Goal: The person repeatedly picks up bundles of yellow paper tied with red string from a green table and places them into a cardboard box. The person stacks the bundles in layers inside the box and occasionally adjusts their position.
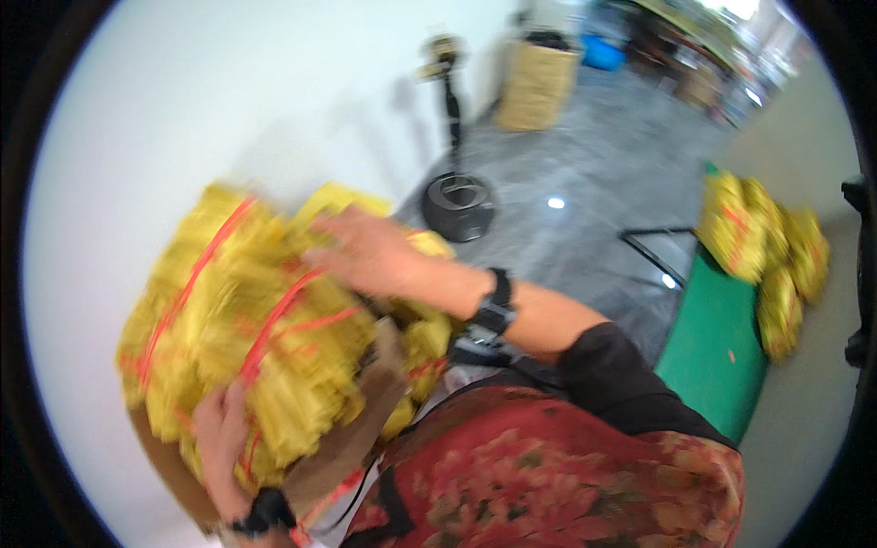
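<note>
Yellow packed bundles [226, 274], bound with red straps, fill an open cardboard box [363, 404] against the wall at the left. Across the nearer bundle [294, 383] runs a red strap [274, 325]. My left hand [223, 425] is at that strap's lower end, its fingertips closed on it. Over the bundle's far edge lies my right hand [363, 250], thumb and fingers somewhat apart, close to the strap's upper end. Blur hides whether it grips anything. More yellow packs [425, 342] show beside the box, partly behind my right forearm.
A black stand with a round base [458, 205] rises near the wall. Further back is a tall brown carton [538, 85] and a blue object [603, 51]. At right, several yellow bundles [733, 226] rest on a green surface [719, 342], beside a black metal frame [651, 253].
</note>
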Demonstrator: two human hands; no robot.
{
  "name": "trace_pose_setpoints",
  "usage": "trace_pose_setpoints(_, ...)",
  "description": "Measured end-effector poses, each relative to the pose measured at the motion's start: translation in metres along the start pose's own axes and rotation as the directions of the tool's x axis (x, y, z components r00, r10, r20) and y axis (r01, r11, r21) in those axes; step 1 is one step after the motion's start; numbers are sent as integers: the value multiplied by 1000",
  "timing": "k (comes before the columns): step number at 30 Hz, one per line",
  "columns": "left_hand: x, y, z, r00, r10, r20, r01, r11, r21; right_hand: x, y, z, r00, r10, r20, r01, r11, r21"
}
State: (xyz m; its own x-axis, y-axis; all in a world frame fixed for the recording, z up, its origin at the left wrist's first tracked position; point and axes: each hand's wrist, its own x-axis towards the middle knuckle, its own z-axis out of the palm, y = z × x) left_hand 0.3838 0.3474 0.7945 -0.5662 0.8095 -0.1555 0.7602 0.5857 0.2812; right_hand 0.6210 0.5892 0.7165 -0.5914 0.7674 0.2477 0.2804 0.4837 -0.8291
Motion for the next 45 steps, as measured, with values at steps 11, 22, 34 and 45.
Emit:
trace_pose_setpoints(11, -69, 243, 15, 851, 501, 160, -371, 787, -493, -166, 142, -249, 907, 303, -292, -310, 950, 24)
trace_pose_setpoints(22, -78, 610, 194, -42, 970, 240, -964, 23, -263, -466, 277, -433, 78, 900, -430, -371, 426, 825)
trace_pose_setpoints(34, -163, 895, 387, -383, 905, 184, -923, -368, -113, -505, 318, -445, 84, 894, -440, 182, 421, 889)
trace_pose_setpoints(45, -199, 978, 451, -180, 805, 566, -971, -236, 26, -508, 337, -451, 142, 835, -532, 350, 460, 816)
